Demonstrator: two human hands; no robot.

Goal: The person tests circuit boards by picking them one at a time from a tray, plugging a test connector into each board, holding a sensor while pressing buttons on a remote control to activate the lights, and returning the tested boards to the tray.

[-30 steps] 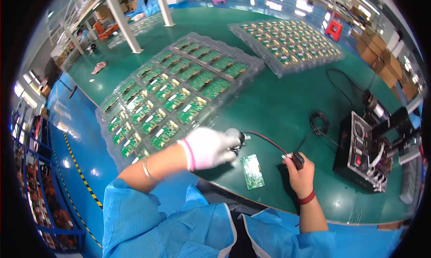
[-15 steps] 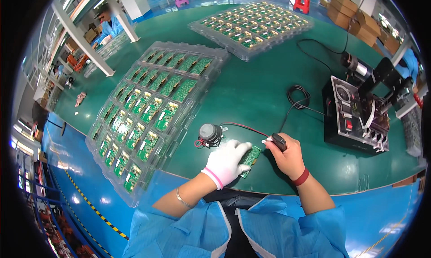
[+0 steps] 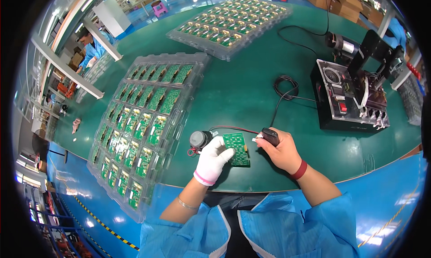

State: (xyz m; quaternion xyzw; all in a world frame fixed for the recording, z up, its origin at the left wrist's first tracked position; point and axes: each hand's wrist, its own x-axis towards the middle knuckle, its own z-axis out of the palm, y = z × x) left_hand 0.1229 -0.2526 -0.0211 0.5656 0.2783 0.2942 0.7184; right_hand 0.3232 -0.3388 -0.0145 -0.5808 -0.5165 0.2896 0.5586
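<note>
My left hand, in a white glove with a pink cuff, grips a green circuit board by its left edge, thumb over its face. Toward me the board shows rows of small parts and a yellowish part on its right edge. Bare and wearing a dark red wristband, my right hand is closed around a black handheld tool with a black cable. A small white connector sits at its fingertips, and a red and black wire leads from there toward a round grey-topped part beside my left hand.
Left stands a clear plastic tray filled with circuit boards; a second filled tray lies farther back. To the right is a black box-shaped machine with a red switch. A coiled black cable lies before it. Another person sits far left.
My left hand has shifted its hold to the board's left edge, and the board now faces me more fully. The right hand keeps the tool and connector. The whole view has shifted.
</note>
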